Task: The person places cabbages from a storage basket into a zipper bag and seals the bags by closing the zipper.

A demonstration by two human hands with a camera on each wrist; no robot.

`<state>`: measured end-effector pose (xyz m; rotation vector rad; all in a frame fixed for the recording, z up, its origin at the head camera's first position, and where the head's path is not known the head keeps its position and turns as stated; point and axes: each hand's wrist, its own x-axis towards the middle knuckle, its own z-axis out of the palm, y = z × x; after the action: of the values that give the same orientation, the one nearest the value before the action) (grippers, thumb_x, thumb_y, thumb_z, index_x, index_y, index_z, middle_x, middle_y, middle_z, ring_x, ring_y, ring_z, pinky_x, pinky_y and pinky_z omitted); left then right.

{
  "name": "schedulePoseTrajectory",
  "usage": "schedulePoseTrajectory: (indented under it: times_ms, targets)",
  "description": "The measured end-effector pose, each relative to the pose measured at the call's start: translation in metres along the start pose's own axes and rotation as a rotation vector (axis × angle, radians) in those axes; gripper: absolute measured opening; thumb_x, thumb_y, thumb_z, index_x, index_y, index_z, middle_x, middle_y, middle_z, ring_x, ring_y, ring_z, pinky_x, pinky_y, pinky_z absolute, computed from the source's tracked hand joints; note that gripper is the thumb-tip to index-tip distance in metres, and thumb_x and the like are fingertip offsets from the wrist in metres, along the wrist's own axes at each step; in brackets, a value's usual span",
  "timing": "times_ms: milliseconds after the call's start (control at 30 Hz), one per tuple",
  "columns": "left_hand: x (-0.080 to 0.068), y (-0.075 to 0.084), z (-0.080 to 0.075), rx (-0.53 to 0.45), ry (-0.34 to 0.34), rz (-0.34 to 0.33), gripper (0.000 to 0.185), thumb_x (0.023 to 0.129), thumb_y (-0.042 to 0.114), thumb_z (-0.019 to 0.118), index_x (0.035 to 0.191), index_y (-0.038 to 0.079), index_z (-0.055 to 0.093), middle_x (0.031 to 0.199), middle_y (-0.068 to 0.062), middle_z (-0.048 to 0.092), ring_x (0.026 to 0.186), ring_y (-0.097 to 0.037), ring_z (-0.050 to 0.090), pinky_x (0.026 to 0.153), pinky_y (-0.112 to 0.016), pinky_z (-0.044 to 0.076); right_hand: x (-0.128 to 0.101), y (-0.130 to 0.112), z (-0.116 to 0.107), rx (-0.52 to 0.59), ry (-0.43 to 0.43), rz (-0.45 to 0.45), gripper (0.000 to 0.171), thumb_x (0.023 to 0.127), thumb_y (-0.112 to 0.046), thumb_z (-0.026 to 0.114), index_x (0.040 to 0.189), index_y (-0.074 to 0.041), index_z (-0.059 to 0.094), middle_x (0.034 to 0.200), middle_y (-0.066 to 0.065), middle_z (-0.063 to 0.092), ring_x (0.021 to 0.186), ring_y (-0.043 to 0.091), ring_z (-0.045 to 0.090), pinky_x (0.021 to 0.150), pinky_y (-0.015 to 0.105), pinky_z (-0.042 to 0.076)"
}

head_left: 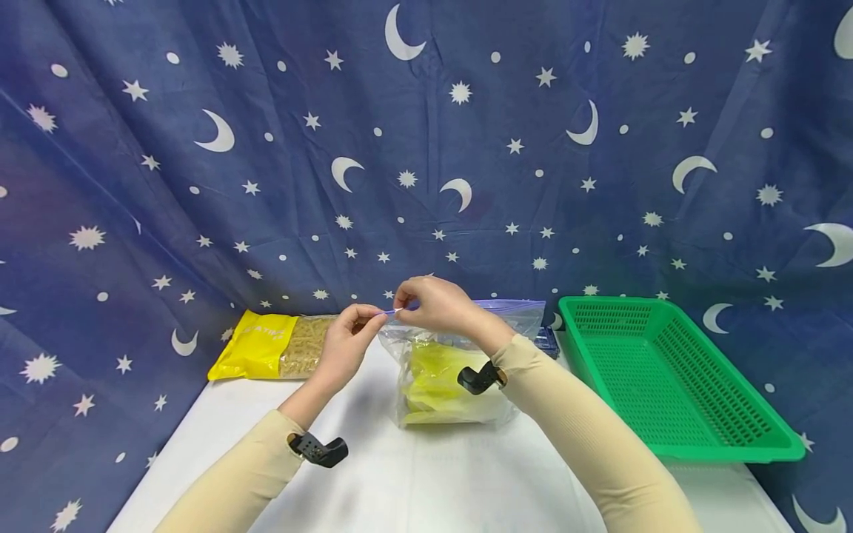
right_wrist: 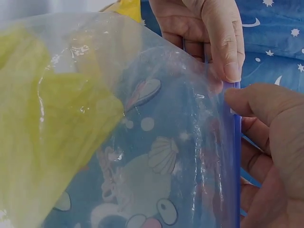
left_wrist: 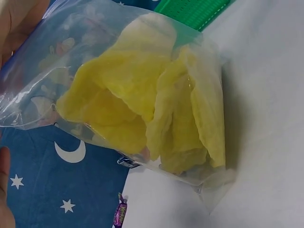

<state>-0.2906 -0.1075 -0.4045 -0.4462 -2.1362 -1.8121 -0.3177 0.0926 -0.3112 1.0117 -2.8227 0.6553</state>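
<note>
Pinching the blue zip strip of the clear zip bag (head_left: pixel 460 370), your two hands meet at its top left corner, above the middle of the counter (head_left: pixel 413 474). Your left hand (head_left: pixel 346 344) grasps the strip's end between thumb and fingertips; your right hand (head_left: pixel 433 303) nips the same strip just beside it, so that the fingertips of the two hands nearly touch. The right wrist view shows this closely: the left hand (right_wrist: pixel 204 33) has a thumb pressed on the blue strip from above, and the right hand (right_wrist: pixel 270 142) holds it from the side.

The bag stands upright on the counter, towards the rear edge, with yellow contents (head_left: pixel 433 377) filling its lower part. In the left wrist view, these look like crumpled yellow material (left_wrist: pixel 142 109) seen through the clear plastic.

Behind your left hand, a yellow packet (head_left: pixel 273 346) lies flat at the rear left corner. A green basket (head_left: pixel 673 377) sits along the right edge, well apart from the bag. A starry blue cloth (head_left: pixel 426 148) hangs behind everything.
</note>
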Motion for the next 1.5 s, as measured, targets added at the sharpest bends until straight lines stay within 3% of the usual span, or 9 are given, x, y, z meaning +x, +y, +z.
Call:
schedulePoseTrajectory:
  times_ms: [267, 467, 1067, 1367, 1500]
  targets:
    - [-0.001, 0.000, 0.000, -0.080, -0.004, -0.014, 0.020, 0.099, 0.018, 0.070, 0.109, 0.001, 0.067, 0.107, -0.008, 0.069, 0.098, -0.014, 0.064, 0.088, -0.023, 0.053, -0.003, -0.003, -0.002, -0.064, 0.032, -0.030, 0.004, 0.092, -0.024, 0.070, 0.096, -0.024, 0.070, 0.090, -0.012, 0.064, 0.084, 0.009, 0.058, 0.075, 0.029, 0.051]
    - [-0.002, 0.001, 0.001, -0.082, -0.010, -0.012, 0.020, 0.100, 0.018, 0.069, 0.108, 0.000, 0.066, 0.108, -0.005, 0.069, 0.101, -0.013, 0.064, 0.091, -0.022, 0.053, -0.009, 0.000, -0.006, -0.094, 0.040, -0.014, 0.004, 0.091, -0.025, 0.070, 0.095, -0.025, 0.070, 0.089, -0.012, 0.061, 0.081, 0.008, 0.056, 0.073, 0.029, 0.050]
    - [0.002, 0.003, 0.003, -0.119, -0.046, -0.023, 0.023, 0.100, 0.018, 0.068, 0.108, -0.004, 0.064, 0.102, -0.006, 0.066, 0.097, -0.015, 0.062, 0.087, -0.024, 0.052, -0.020, 0.008, -0.019, -0.124, 0.034, -0.033, 0.005, 0.089, -0.020, 0.067, 0.090, -0.025, 0.069, 0.085, -0.009, 0.059, 0.077, 0.011, 0.054, 0.067, 0.030, 0.046]
    - [0.003, 0.006, 0.003, -0.146, -0.065, -0.022, 0.024, 0.100, 0.018, 0.068, 0.108, -0.004, 0.064, 0.103, -0.014, 0.068, 0.096, -0.018, 0.063, 0.095, -0.043, 0.053, -0.026, 0.015, -0.024, -0.121, 0.047, -0.011, 0.006, 0.087, -0.021, 0.066, 0.089, -0.026, 0.067, 0.084, -0.009, 0.058, 0.077, 0.011, 0.054, 0.068, 0.032, 0.045]
    - [0.002, 0.011, 0.003, -0.141, -0.073, -0.026, 0.024, 0.101, 0.017, 0.066, 0.110, -0.005, 0.063, 0.105, -0.016, 0.068, 0.098, -0.016, 0.064, 0.097, -0.043, 0.053, -0.029, 0.019, -0.028, -0.121, 0.057, -0.013, 0.006, 0.086, -0.020, 0.067, 0.088, -0.026, 0.066, 0.082, -0.010, 0.058, 0.076, 0.011, 0.054, 0.067, 0.032, 0.044]
